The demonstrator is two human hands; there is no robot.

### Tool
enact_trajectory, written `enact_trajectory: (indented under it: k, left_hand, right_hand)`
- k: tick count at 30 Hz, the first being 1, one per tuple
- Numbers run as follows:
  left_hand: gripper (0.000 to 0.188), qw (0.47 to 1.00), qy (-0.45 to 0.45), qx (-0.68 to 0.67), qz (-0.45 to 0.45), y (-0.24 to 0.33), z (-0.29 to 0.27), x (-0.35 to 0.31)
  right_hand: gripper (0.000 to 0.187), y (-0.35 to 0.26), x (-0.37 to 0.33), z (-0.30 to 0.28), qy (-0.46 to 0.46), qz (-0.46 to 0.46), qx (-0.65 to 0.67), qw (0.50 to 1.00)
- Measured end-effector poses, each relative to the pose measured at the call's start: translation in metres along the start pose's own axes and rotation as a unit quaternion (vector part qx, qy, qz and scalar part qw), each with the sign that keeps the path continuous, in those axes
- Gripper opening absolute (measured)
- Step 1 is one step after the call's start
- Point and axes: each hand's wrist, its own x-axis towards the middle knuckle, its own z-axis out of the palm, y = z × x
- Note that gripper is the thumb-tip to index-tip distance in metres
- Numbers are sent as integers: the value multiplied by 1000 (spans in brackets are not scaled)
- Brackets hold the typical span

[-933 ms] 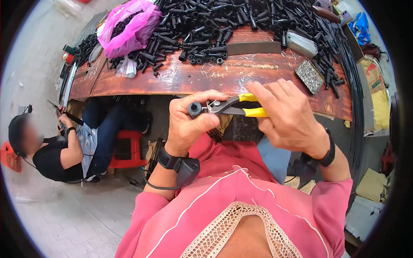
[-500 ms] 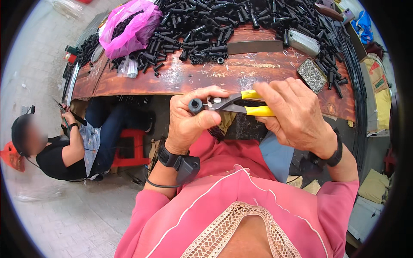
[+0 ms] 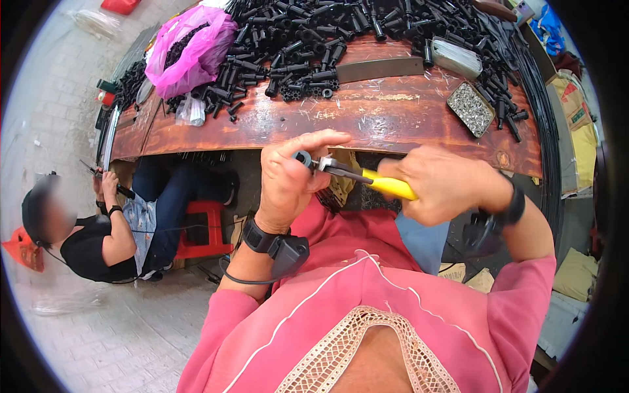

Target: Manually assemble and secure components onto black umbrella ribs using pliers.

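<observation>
My left hand (image 3: 278,187) grips a black tubular part (image 3: 302,158) between thumb and fingers, its round hollow end showing; the index finger stretches out above it. My right hand (image 3: 442,182) is wrapped round the yellow handles of a pair of pliers (image 3: 392,186). The dark jaws point left and meet the part beside my left fingers. Whether they clamp something small there, I cannot make out. Both hands are over my lap, just in front of the table edge.
On the wooden table (image 3: 262,131) lie many black tubular parts (image 3: 314,49), a pink plastic bag (image 3: 190,52), a flat dark bar (image 3: 380,69) and a tin of small metal pieces (image 3: 470,109). A co-worker (image 3: 98,229) works at the left near a red stool (image 3: 204,229).
The pliers have turned, so their handles now line up edge-on and tilt down to the right. My right hand has rolled over with them. My left hand still holds the part.
</observation>
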Motion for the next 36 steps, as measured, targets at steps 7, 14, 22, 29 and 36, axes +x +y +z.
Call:
enact_trajectory:
  k: [7,14,22,29,36]
  left_hand:
    - [92,986,102,-95,-87,2,9,6]
    - [91,977,172,-99,-84,3,16,10]
    - [89,976,178,-108,-68,5,19,8]
    - [87,976,181,-97,-70,3,21,10]
    - [84,985,118,-88,-95,5,10,8]
  right_hand:
    - [27,1,3,4,8,19,130,991]
    - [53,-4,14,41,377,-21,-131,917]
    - [43,-3,19,45,463,8,-257,848]
    - [22,6,29,51,508,0,-192,839]
    - [20,7,22,20,496,-20,-269,825]
